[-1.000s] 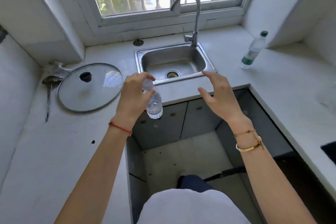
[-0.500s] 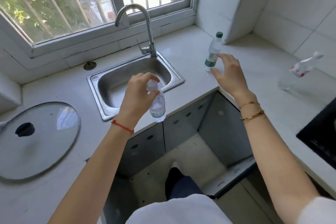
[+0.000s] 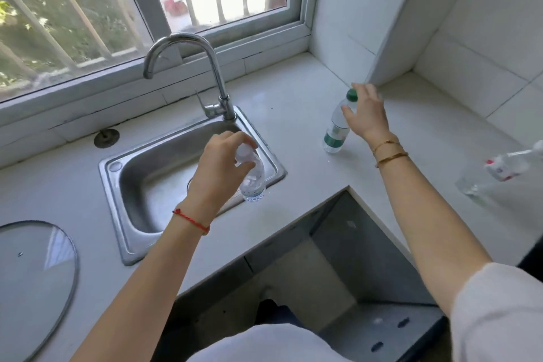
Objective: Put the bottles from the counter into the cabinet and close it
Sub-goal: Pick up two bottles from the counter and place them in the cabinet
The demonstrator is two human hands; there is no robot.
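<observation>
My left hand (image 3: 219, 167) grips a small clear bottle (image 3: 253, 178) by its white-capped top, holding it over the front rim of the sink. My right hand (image 3: 365, 114) reaches with spread fingers around the neck of a green-capped, green-labelled bottle (image 3: 336, 134) standing on the counter right of the sink; the fingers are at the bottle but not closed on it. A third clear bottle with a red and white label (image 3: 499, 169) stands at the far right. The grey cabinet (image 3: 346, 247) under the counter corner shows below.
A steel sink (image 3: 164, 167) with a curved tap (image 3: 205, 73) sits under the window. A glass pot lid (image 3: 32, 279) lies on the counter at the left. White tiled walls close the right corner. A dark hob edge shows at the far right.
The view has swung right. My right hand has travelled from in front of the sink to the green-capped bottle. My left hand keeps holding the small bottle.
</observation>
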